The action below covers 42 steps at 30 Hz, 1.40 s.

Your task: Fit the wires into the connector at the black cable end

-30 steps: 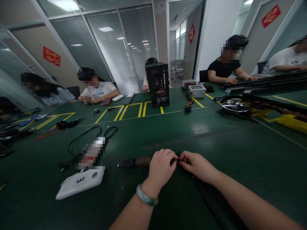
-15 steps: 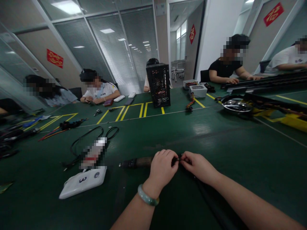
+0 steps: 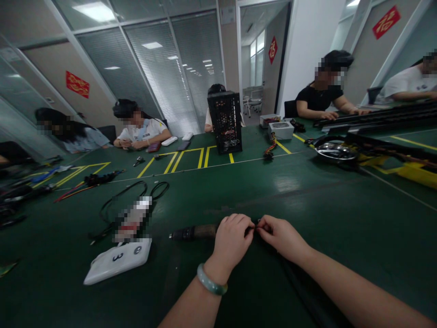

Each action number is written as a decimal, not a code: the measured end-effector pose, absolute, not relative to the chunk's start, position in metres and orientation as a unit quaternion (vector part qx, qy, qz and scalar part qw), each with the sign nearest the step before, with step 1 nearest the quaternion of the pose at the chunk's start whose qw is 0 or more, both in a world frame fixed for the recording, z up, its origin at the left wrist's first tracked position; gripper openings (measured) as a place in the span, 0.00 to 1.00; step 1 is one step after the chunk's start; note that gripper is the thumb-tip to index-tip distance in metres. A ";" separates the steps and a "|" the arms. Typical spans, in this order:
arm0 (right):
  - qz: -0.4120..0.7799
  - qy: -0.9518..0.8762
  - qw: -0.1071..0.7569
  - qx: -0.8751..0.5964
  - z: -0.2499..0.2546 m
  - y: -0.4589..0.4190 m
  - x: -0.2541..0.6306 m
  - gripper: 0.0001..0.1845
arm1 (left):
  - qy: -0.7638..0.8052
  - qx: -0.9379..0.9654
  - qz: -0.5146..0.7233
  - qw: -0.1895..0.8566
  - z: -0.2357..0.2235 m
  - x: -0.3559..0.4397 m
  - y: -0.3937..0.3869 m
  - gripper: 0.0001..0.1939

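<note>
Two hands, close together: what are they on?

The left hand [image 3: 232,241], with a pale green bangle [image 3: 210,281] on its wrist, and the right hand [image 3: 282,239] meet at the end of a thick black cable [image 3: 302,284]. Both sets of fingers are closed, pinching something small and dark there, and the fingertips hide most of it.

And the dark cylindrical tool [image 3: 194,232]?

It lies on the bench, its brown sleeve running into the left hand. Cable and tool both lie right of the white pouch numbered 3 [image 3: 118,262].

Any change from half a second ago?

Very little: the hands and their pinch match, and only the view has tilted slightly.

What else is around that pouch?

A pixelated item [image 3: 133,218] touches its far edge, with a looped black cord [image 3: 128,202] beside that. Well beyond it, a black mesh computer case [image 3: 225,123] hides most of a seated person [image 3: 213,111], and a silver power supply [image 3: 280,130] sits farther right.
</note>
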State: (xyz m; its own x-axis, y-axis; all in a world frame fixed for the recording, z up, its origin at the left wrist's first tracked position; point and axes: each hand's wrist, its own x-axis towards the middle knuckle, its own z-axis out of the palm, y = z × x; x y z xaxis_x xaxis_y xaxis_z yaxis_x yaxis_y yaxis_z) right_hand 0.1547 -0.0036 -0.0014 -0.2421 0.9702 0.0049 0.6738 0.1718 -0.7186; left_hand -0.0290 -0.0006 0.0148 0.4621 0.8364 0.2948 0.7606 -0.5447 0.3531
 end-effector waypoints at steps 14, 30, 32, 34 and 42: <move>0.297 -0.732 0.237 -0.566 -0.002 -0.003 0.156 0.06 | 0.477 0.845 0.224 0.093 0.014 -0.029 -0.002 0.06; 0.273 -0.751 0.219 -0.559 -0.005 0.000 0.160 0.07 | 0.473 0.844 0.232 0.101 0.013 -0.029 0.000 0.07; 0.274 -0.754 0.219 -0.555 -0.005 0.000 0.160 0.07 | 0.466 0.848 0.231 0.100 0.014 -0.030 0.000 0.09; 0.275 -0.756 0.218 -0.552 -0.005 0.000 0.160 0.07 | 0.464 0.850 0.229 0.101 0.014 -0.030 -0.001 0.10; 0.290 -0.752 0.222 -0.548 -0.004 -0.001 0.161 0.07 | 0.479 0.841 0.227 0.107 0.011 -0.030 0.001 0.10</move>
State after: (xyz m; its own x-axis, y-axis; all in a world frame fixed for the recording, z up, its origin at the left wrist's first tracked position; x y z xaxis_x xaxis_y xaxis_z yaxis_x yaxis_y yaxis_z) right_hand 0.1611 -0.0006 -0.0045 -0.3003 0.9537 0.0158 0.6960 0.2305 -0.6800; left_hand -0.0305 0.0007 0.0106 0.4379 0.8545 0.2795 0.7572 -0.5182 0.3977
